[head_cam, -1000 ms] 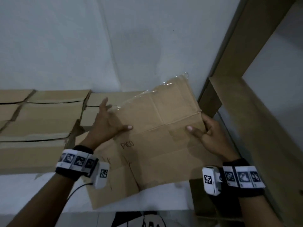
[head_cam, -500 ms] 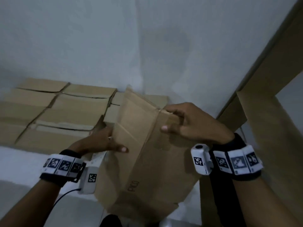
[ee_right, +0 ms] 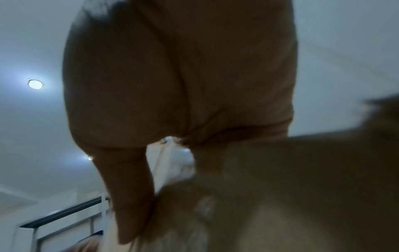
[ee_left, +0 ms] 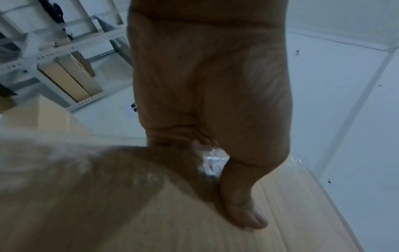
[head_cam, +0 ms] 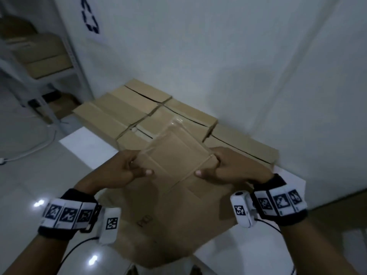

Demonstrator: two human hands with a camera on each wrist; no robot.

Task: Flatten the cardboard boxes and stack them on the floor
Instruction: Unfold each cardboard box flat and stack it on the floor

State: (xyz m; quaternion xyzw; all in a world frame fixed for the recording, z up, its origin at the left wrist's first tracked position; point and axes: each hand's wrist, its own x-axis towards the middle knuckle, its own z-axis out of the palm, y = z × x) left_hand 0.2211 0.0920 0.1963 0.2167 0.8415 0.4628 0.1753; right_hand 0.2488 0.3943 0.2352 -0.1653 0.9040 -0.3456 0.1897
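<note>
A flattened brown cardboard box point(head_cam: 174, 205) with clear tape on its top flap hangs in front of me in the head view. My left hand point(head_cam: 127, 171) grips its upper left edge, thumb on the near face. My right hand point(head_cam: 228, 169) grips the upper right edge the same way. In the left wrist view the left hand point(ee_left: 215, 102) pinches the taped cardboard point(ee_left: 151, 213). The right wrist view is blurred; the right hand point(ee_right: 172, 85) holds the cardboard point(ee_right: 280, 196) with its thumb over the edge. Flattened boxes point(head_cam: 151, 114) lie on the floor along the wall beyond.
A white wall point(head_cam: 218, 56) rises behind the floor stack. A metal shelf rack point(head_cam: 39, 62) with cardboard on it stands at the far left, a white cable point(head_cam: 39, 143) on the glossy tiled floor point(head_cam: 29, 185) beside it.
The view has swung left and down toward the floor stack. The box, held folded edge-on half a second ago, is now held flat and face-up, one hand on each side.
</note>
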